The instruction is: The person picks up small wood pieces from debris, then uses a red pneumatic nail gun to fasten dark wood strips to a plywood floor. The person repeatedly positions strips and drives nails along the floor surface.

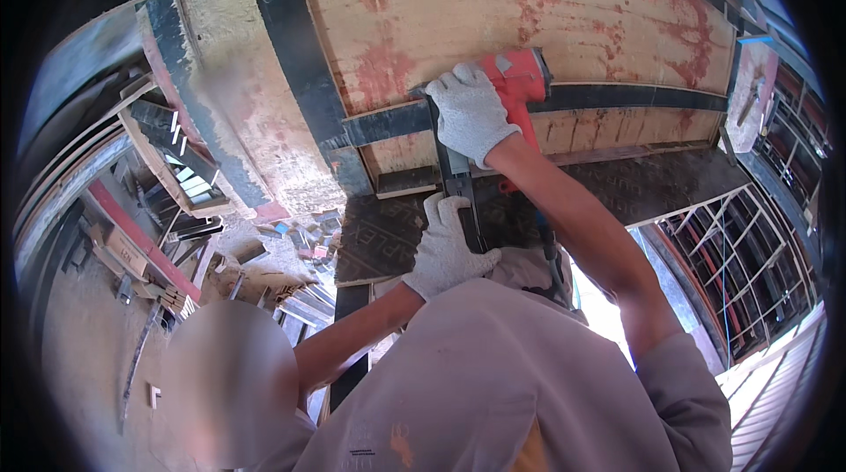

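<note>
I hold a red and black nail gun (520, 75) in front of my body, tilted across a dark panel. My right hand (469, 111), in a pale knitted glove, is closed over the gun near its red body. Lower down, my left hand (441, 247), gloved alike, is wrapped around the long black magazine (458, 183), its thumb stretched to the right. Part of the gun's grip is hidden behind my right wrist. Beneath the gun lies a dark plywood board (379, 234) with faint printing.
A pale plywood panel (441, 22) with red smears rises ahead, crossed by a dark beam (634, 97). Wood scraps and debris (308, 243) cover the floor at lower left. Metal racking (736, 252) stands at right. A blurred round shape (231, 384) is at lower left.
</note>
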The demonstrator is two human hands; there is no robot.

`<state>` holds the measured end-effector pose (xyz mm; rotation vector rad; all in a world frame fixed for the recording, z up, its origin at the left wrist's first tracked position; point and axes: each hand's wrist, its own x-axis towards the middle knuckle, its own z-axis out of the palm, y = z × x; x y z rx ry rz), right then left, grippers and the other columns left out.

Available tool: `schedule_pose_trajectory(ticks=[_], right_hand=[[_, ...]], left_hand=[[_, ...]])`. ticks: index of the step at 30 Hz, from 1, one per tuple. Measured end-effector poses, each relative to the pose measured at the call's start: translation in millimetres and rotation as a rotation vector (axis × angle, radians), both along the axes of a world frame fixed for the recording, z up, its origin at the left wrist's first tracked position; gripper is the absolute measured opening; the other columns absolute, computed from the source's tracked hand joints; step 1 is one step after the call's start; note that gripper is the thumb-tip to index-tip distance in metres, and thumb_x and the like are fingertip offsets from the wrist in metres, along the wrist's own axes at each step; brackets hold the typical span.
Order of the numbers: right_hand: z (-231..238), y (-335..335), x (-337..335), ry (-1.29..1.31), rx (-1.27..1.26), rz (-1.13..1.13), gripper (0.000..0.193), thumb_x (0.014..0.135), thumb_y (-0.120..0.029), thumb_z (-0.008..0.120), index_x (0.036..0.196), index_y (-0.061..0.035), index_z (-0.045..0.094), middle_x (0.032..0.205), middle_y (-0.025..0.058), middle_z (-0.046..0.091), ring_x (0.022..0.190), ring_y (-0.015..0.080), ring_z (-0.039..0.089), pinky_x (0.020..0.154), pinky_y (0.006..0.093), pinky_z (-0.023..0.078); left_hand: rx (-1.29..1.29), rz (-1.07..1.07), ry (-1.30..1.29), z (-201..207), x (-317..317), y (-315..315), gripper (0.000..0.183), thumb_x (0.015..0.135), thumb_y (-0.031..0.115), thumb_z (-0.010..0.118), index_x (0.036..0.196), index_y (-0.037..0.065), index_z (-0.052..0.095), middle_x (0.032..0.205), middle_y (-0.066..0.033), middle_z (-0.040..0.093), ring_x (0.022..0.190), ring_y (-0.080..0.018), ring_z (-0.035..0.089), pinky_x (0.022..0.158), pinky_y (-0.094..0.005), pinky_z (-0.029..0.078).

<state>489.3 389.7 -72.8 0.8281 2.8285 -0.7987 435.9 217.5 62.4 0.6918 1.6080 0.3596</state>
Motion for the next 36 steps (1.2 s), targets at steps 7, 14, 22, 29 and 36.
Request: schedule_pose_trajectory(ticks=[7,14,22,29,36], right_hand=[[-1.8,25.0,-12.7,-0.159,-0.288,-0.026,0.018,0.072,-0.005,0.061,0.09,-0.008,0.066,0.086,0.0117,0.068,0.094,0.0366,0.062,0.086,0.0477,0.048],[-0.6,28.6,4.9,-0.063,-0.382,-0.099,0.038,0.076,0.001,0.057,0.111,-0.0083,0.067,0.099,0.0131,0.072,0.103,0.0373,0.063,0.088,0.0488,0.049],[14.9,38.2,-3.7,-0.2,-0.645,-0.182,0.035,0.079,0.002,0.057,0.111,-0.0067,0.067,0.104,0.0118,0.073,0.102,0.0315,0.069,0.087,0.0426,0.054],[68.3,41.9,62.9,-0.097,-0.238,-0.77,0.029,0.09,-0.024,0.071,0.109,-0.0026,0.068,0.107,0.0126,0.074,0.101,0.0216,0.07,0.085,0.0336,0.055],[29.1,28.4,104.9,-0.025,-1.639,-1.111,0.044,0.098,-0.038,0.066,0.108,0.0048,0.067,0.083,0.006,0.069,0.068,0.019,0.066,0.062,0.0327,0.055]], left_hand=[[-0.111,-0.042,-0.022,5.5,-1.9,9.9,0.087,0.066,0.033,0.091,0.129,0.003,0.039,0.13,-0.0195,0.036,0.111,-0.041,0.057,0.09,-0.0497,0.054],[-0.071,-0.001,-0.016,3.0,0.3,5.8,0.087,0.064,0.033,0.091,0.128,0.005,0.04,0.13,-0.0191,0.036,0.113,-0.0424,0.055,0.09,-0.0514,0.054],[-0.126,-0.034,-0.043,3.2,-4.8,11.0,0.086,0.064,0.035,0.092,0.127,0.005,0.041,0.13,-0.019,0.036,0.11,-0.0426,0.058,0.088,-0.0516,0.055],[-0.085,-0.03,-0.007,2.0,-4.1,9.0,0.082,0.065,0.036,0.092,0.125,0.006,0.044,0.128,-0.0185,0.039,0.108,-0.0419,0.059,0.086,-0.0517,0.055],[-0.051,-0.093,0.051,7.8,-4.3,13.6,0.09,0.064,0.04,0.093,0.13,0.006,0.043,0.129,-0.0183,0.039,0.109,-0.0418,0.058,0.088,-0.0516,0.055]])
